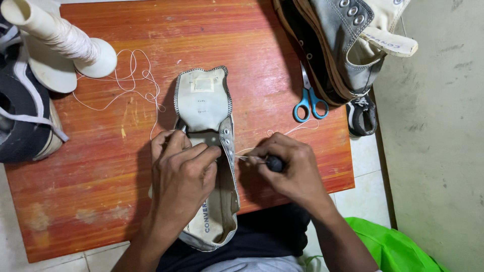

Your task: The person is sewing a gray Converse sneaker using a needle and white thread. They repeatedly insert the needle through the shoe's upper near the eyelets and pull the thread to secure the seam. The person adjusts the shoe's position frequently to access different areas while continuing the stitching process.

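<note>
Fingers of the left hand (182, 168) clamp the grey canvas shoe (214, 151) at its opening, pinning it on the wooden table (91, 166). Just right of the eyelet row, the right hand (287, 168) is closed around a dark-handled awl (274, 163), pinching white thread (128, 80) against the shoe's side.

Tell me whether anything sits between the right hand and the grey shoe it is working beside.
Nothing solid does. The right hand grips a dark-handled tool just off the side of the grey shoe, with only a strand of white thread across the gap. The left hand rests on the shoe itself.
</note>
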